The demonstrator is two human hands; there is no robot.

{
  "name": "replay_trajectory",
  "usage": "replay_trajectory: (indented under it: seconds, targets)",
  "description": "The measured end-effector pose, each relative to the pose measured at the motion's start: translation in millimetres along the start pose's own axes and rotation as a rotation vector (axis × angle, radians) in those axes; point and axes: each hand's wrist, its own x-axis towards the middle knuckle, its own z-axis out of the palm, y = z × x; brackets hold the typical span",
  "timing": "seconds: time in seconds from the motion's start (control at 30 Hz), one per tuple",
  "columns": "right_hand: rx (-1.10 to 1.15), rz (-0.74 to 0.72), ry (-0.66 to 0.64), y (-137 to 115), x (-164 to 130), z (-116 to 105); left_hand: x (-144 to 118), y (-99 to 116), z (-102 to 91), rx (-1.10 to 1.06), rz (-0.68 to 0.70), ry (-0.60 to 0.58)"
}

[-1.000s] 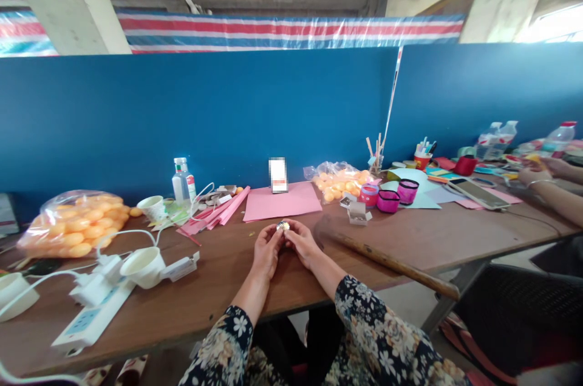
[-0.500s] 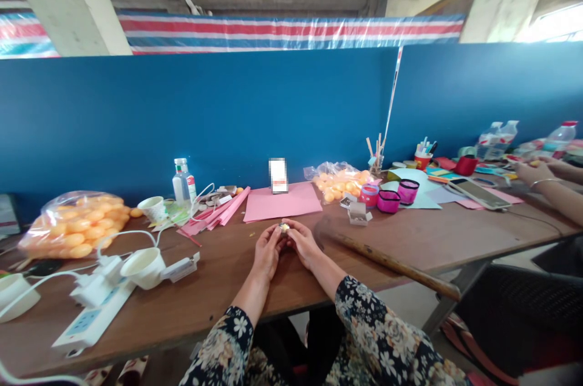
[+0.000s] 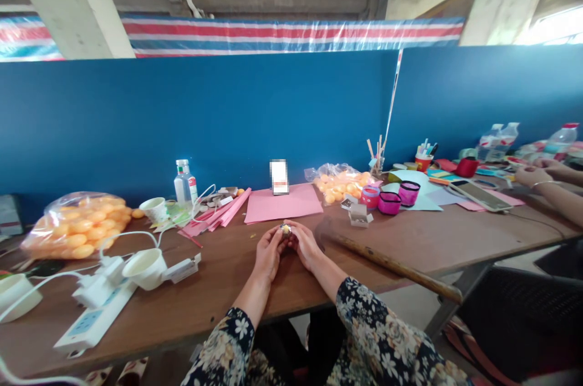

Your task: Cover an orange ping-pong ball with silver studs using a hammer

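Between my two hands, over the front of the brown table, is a small pale-yellow and silvery piece, too small to name. My left hand pinches it from the left with thumb and fingers. From the other side my right hand closes on it, and the fingertips of both hands nearly meet. The lower fingers curl underneath and are partly hidden. Just beyond my hands lies a pink paper sheet, with a small white card or box, blurred out, standing at its back edge.
Left are a power strip, white cups and a bag of orange balls. To the right lie a wooden stick, a small open box and purple rings. Another person's hands work at far right.
My fingers have shifted slightly around the small piece, and its yellow part shows more clearly between the fingertips. The view has moved a little; the table things stay in place.
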Motion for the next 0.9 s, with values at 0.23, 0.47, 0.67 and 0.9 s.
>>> replay_trajectory:
  seconds: [0.23, 0.47, 0.67, 0.9]
  targets:
    - [-0.021, -0.008, -0.014, 3.9, 2.2, -2.0, -0.3, 0.5, -0.7, -0.005, -0.005, 0.004]
    - [-0.002, -0.008, 0.009, 3.1, 2.5, -1.0, 0.6, -0.1, -1.3, -0.016, -0.008, 0.005]
    - [-0.01, -0.011, 0.002, 5.8, 4.4, -2.8, 1.3, -1.7, -2.2, -0.003, -0.002, 0.02]
    - [0.028, -0.038, 0.025, 3.8, 1.7, -0.3, 1.8, -2.5, -0.4, 0.008, 0.012, -0.009]
